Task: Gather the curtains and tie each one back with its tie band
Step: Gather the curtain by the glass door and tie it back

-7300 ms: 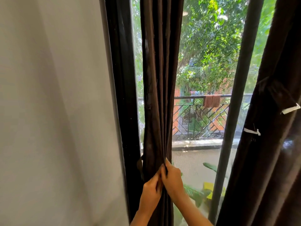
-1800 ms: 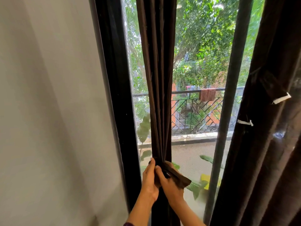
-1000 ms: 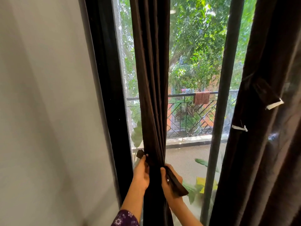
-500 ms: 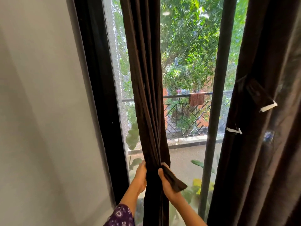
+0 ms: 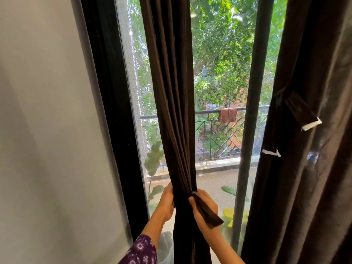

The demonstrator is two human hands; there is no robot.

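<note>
dark brown curtain (image 5: 171, 92), matching brown band (image 5: 207, 212), purple floral sleeve (image 5: 141, 250), black frame (image 5: 112, 111), white tags (image 5: 311, 125), rust cloth (image 5: 228, 114).

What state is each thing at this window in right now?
Left curtain: gathered into a bundle, not yet tied.
Tie band: pinched by right hand, end loose.
Left hand: at the bundle's left side, fingers hidden.
Right curtain: hanging, untied.
Right curtain's band: dangling unfastened.
</note>
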